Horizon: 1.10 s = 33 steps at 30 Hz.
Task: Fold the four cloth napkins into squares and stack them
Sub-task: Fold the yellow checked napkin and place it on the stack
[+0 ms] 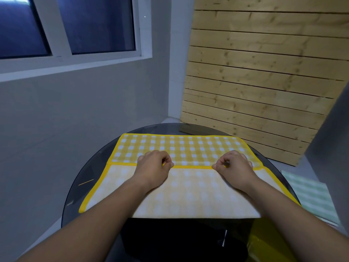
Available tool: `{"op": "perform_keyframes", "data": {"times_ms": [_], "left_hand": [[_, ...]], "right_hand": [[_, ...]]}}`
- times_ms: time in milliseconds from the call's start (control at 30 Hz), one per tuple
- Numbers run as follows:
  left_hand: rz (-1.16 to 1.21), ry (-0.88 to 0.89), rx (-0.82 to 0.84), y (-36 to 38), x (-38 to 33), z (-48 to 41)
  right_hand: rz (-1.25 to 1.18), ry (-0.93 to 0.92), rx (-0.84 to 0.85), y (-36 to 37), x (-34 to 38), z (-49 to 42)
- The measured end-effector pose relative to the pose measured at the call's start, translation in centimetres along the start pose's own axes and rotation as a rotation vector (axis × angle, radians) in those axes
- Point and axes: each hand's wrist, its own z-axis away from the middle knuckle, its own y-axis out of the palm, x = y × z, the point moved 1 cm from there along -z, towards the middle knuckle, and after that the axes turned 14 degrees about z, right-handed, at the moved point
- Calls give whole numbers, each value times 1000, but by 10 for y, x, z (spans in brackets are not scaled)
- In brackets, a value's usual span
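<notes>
A yellow checked napkin [181, 148] with a yellow border lies on the round glass table [90, 173]. Its near half is turned over away from me, so the paler back side [188, 195] faces up and its hem runs across the middle. My left hand [154, 167] pinches that hem left of centre. My right hand [235, 166] pinches the same hem right of centre. Both hands have curled fingers. A pale green checked napkin [309, 193] lies to the right, partly cut off.
The table stands in a corner: a grey wall with a window to the left, a wooden slatted panel [264, 72] leaning behind. Under the glass, near me, are a black object [170, 239] and something yellow [268, 246].
</notes>
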Motion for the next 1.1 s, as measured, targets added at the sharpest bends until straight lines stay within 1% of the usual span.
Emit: {"op": "perform_keyframes", "data": {"times_ms": [167, 233, 300, 367, 400, 467, 567, 633, 700, 967, 1100], "left_hand": [[45, -25, -2, 0, 0, 0], [75, -44, -10, -2, 0, 0], [98, -55, -15, -2, 1, -1], [97, -43, -20, -1, 2, -1], [92, -35, -24, 0, 2, -1], [61, -14, -33, 2, 3, -2], [18, 19, -39, 4, 4, -2], [-2, 31, -34, 4, 4, -2], [-33, 36, -29, 3, 4, -3], [-118, 40, -3, 0, 3, -6], [-148, 35, 6, 0, -2, -6]], "right_hand": [[56, -13, -13, -1, 5, 0], [87, -39, -3, -4, 10, 3], [149, -75, -30, -8, 19, 8], [181, -143, -62, -10, 34, 19], [171, -193, -50, -11, 43, 28], [146, -320, 19, -11, 63, 48], [208, -472, 145, -5, 83, 81], [246, -477, 254, 2, 86, 97], [280, -467, 308, 7, 83, 106], [328, -469, 265, 15, 80, 108], [319, -455, 286, 16, 80, 106]]}}
